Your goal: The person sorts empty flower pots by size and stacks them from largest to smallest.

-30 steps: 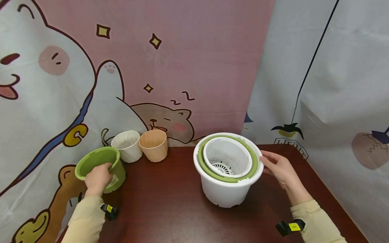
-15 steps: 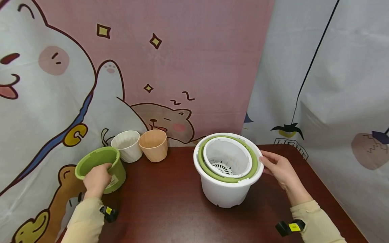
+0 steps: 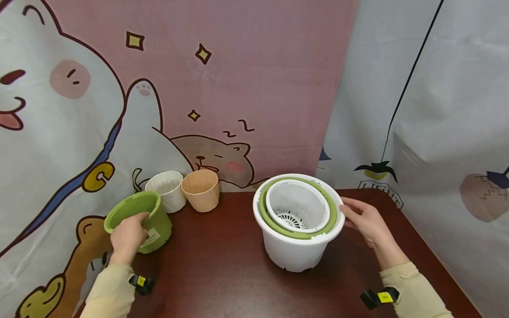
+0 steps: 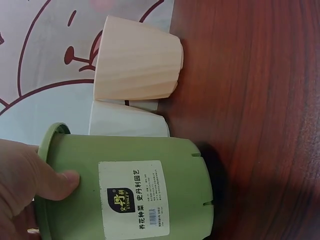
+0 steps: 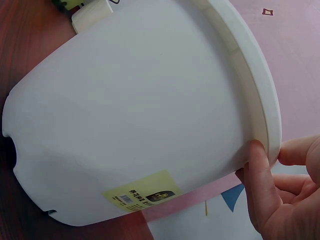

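Note:
My left hand (image 3: 129,236) grips the near rim of a green flower pot (image 3: 161,223) at the table's left side. In the left wrist view the thumb lies on the outer wall of the pot, beside its white label (image 4: 135,200). At the right, my right hand (image 3: 366,221) pinches the rim of a large white flower pot (image 3: 294,254). Nested inside that pot are a green pot (image 3: 333,212) and a smaller white pot (image 3: 298,198) with a slotted bottom. A yellow label (image 5: 142,190) shows on the large pot's wall in the right wrist view.
A small white pot (image 3: 169,192) and a peach pot (image 3: 202,192) stand side by side at the back, right by the green pot. Behind the dark red-brown table (image 3: 214,265) hangs a printed cartoon cloth (image 3: 258,79).
My left hand has shifted the green pot slightly to the right and tilted it a little, closer in front of the small white pot. The right hand and the nested pots have stayed still.

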Motion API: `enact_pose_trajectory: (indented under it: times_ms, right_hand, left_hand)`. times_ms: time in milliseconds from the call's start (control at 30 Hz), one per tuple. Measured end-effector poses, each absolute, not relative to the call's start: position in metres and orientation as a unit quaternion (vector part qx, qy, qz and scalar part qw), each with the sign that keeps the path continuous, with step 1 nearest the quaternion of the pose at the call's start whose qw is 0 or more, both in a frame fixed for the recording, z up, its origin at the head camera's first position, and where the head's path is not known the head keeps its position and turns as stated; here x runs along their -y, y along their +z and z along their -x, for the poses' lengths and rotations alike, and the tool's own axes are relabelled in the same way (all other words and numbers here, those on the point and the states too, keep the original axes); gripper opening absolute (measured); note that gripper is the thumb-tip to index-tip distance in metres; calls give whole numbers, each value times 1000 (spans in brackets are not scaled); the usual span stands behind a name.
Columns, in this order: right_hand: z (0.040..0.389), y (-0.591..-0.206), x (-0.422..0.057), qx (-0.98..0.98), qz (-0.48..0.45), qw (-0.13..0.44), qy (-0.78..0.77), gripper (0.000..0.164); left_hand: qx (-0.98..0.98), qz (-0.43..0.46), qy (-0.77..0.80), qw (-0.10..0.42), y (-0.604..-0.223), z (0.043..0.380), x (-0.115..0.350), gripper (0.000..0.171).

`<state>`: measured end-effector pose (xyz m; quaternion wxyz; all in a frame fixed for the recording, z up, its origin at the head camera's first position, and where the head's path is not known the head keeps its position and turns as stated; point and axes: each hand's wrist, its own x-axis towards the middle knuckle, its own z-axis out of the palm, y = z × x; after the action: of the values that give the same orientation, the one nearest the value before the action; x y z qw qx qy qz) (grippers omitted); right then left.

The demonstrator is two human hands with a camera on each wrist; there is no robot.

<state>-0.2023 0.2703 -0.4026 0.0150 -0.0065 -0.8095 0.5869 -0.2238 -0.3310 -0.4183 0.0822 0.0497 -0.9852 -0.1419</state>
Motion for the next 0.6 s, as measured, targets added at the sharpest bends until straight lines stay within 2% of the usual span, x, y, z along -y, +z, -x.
enact_pose_trajectory:
  times_ms: [600]
  right_hand:
    - [201, -402, -270, 807, 4, 18, 590, 57]
  left_hand:
    - [983, -11, -149, 104, -406, 215, 313, 47]
